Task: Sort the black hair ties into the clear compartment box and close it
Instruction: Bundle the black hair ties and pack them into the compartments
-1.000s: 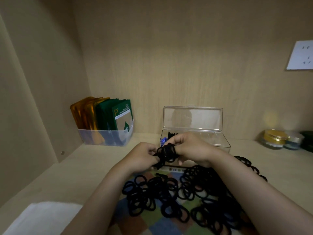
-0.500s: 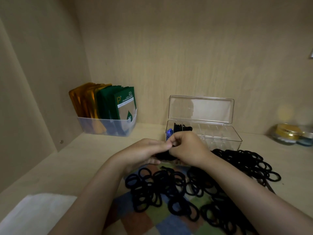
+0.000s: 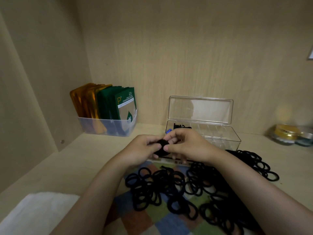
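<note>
The dangling bunch of hair ties (image 3: 161, 147) is now a tight wad, pinched between left hand (image 3: 143, 150) and right hand (image 3: 188, 145) just before the open box (image 3: 225, 141) — ready for a compartment, though the pile (image 3: 169, 189) stays outside

- single head-worn wide-angle view, looking forward and down.
- close above the left hand (image 3: 144, 150) and right hand (image 3: 188, 146), which meet mid-frame.
- faces the back wall (image 3: 186, 56) across the shelf (image 3: 76, 160).
</note>
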The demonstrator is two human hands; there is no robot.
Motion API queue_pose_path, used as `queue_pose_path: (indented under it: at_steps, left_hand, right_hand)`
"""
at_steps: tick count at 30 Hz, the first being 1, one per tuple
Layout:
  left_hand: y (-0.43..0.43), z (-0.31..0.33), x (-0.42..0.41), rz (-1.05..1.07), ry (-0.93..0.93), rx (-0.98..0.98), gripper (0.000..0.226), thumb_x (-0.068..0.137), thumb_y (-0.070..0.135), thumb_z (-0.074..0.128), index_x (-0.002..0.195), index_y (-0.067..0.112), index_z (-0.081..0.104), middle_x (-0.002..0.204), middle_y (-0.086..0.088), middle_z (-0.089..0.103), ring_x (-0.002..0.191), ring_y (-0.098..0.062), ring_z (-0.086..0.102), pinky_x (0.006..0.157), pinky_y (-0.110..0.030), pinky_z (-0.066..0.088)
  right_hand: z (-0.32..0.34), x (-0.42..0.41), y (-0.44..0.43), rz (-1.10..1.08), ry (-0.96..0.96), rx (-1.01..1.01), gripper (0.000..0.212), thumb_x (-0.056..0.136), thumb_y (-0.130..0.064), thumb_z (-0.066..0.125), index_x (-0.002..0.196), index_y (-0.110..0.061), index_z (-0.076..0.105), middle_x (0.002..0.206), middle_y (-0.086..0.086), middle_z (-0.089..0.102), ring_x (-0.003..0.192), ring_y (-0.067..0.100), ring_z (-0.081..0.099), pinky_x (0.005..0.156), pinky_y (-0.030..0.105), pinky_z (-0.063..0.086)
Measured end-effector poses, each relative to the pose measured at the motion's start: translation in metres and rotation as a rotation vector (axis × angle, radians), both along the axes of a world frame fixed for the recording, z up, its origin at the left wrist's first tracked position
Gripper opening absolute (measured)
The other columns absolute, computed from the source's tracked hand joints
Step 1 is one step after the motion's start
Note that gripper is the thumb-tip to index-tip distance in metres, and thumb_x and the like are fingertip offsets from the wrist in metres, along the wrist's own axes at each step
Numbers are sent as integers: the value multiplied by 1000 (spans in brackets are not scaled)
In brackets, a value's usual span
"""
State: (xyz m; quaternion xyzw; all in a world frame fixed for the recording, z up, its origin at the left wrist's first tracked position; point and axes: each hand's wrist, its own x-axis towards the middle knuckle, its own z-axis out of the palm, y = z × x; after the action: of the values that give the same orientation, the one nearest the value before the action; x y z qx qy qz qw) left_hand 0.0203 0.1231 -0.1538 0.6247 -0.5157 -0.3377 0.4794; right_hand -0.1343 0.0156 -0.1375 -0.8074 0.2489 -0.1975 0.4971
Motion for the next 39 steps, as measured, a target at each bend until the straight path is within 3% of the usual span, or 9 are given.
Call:
queue_pose_path:
  at_steps: [4,7,10,14,18,25,31,36,39]
  left_hand:
    - [-1,3,-1,75,188,-84,25,94,8,63,119,10,64,99,-3,76,81,-7,71,68,-17,54]
    - [-3,4,-6,78,277,-99,20,93,10,65,113,9,67,98,-5,77,85,-13,72,72,-20,56]
    - [-7,8,-15,67,300,-130,19,92,10,66,110,10,72,101,-6,77,89,-13,73,73,-20,57]
    - [-21,23,-25,30,250,-139,25,95,11,62,118,6,71,112,-8,74,97,-14,71,72,-20,56]
    - [-41,45,-33,43,135,-145,26,100,17,56,123,19,66,114,-2,72,102,-16,70,76,-26,59]
    - [-82,38,-34,237,-248,-134,28,101,19,48,124,24,64,122,6,67,113,-10,61,103,-32,46]
    - [-89,0,-30,183,-689,-153,36,101,26,46,134,30,57,136,10,56,129,-14,42,109,-31,35]
    - [-89,-7,-24,149,-756,-141,41,102,35,42,142,37,46,146,12,47,135,-15,35,112,-36,29]
    - [-88,-10,-25,142,-774,-150,42,102,38,41,144,39,43,143,12,47,135,-12,31,113,-33,25]
  right_hand:
    - [7,-3,1,-124,-64,-42,37,78,-24,83,105,-15,60,98,13,66,65,19,65,41,28,49]
    - [13,-9,2,-48,-36,75,43,82,-27,79,116,-13,58,104,17,68,82,24,74,49,34,58]
    - [20,-16,4,7,-23,123,30,87,-24,75,112,-9,71,98,12,75,88,21,75,62,36,63]
    - [37,-27,-4,-90,-65,174,23,84,-19,77,101,-4,76,89,15,77,80,23,74,64,32,61]
    - [57,-38,-25,-169,-12,142,22,84,-17,78,99,-3,74,82,14,76,71,21,73,63,35,61]
    - [60,-38,-69,-484,49,-5,34,81,-19,81,103,3,69,100,18,72,75,23,67,51,28,51]
    - [35,-23,-75,-505,275,-279,19,83,-23,78,84,-5,75,75,11,71,60,17,60,54,27,48]
    - [33,-10,-77,-492,457,-459,14,80,-21,73,82,-8,79,78,9,74,67,15,64,55,24,50]
    - [36,-2,-81,-487,596,-503,19,78,-19,72,68,-5,65,62,7,60,57,19,56,48,26,45]
